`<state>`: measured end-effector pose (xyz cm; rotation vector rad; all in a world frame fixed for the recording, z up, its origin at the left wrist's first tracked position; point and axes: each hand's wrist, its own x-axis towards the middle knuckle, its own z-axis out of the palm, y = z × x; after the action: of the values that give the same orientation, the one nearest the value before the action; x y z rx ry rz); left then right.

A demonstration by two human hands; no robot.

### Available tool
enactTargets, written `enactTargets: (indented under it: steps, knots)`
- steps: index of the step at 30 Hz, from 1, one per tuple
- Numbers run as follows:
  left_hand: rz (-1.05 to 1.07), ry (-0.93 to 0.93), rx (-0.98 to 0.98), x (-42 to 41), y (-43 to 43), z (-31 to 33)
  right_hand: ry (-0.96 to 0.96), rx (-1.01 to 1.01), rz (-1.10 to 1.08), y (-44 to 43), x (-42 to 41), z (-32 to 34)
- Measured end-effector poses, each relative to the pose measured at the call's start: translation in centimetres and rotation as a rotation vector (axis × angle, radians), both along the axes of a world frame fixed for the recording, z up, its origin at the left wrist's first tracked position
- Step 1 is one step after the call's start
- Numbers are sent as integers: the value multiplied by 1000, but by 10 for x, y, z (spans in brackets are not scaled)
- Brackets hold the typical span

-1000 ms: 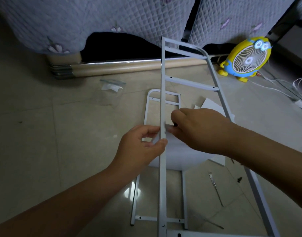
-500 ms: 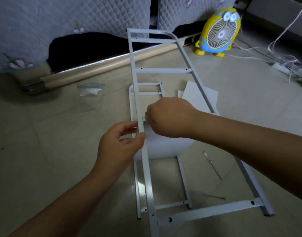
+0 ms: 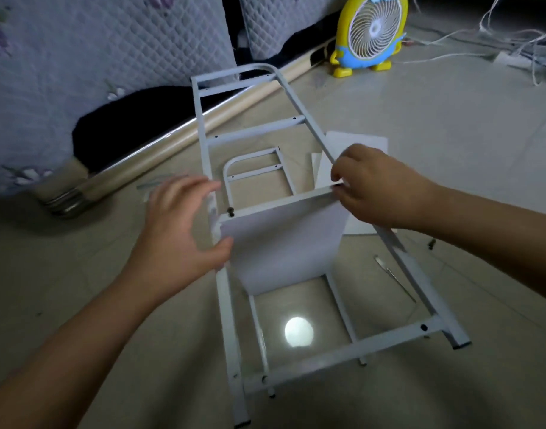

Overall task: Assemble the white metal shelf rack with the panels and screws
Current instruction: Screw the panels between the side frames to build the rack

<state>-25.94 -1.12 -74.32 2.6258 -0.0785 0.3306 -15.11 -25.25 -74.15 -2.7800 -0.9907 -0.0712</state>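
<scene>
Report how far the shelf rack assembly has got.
Done: one shelf panel stands between the upper side frame and the lower side frame, with a screw at its left corner. In hand: the right hand pinches the panel's right corner at the upper rail; the left hand is open beside the left rail. Left: the other crossbars show empty holes, and spare white panels lie on the floor.

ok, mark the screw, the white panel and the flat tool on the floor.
screw (image 3: 231, 210), head view, its dark head.
white panel (image 3: 284, 246), head view, middle of its face.
flat tool (image 3: 393, 276), head view, mid-shaft.
</scene>
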Motion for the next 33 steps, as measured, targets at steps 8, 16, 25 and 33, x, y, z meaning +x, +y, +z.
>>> enactTargets:
  steps: [8, 16, 25, 33]
  knots:
    - [-259, 46, 189, 73, -113, 32, 256, 619, -99, -47, -17, -14]
    - [-307, 119, 457, 105, -180, -7, 447, 9, -374, -132, -15, -129]
    - [-262, 28, 224, 86, -176, -16, 660, -364, 16, -123, -78, -239]
    - [-205, 1, 124, 87, -174, -15, 571, -136, -275, -126, -45, -210]
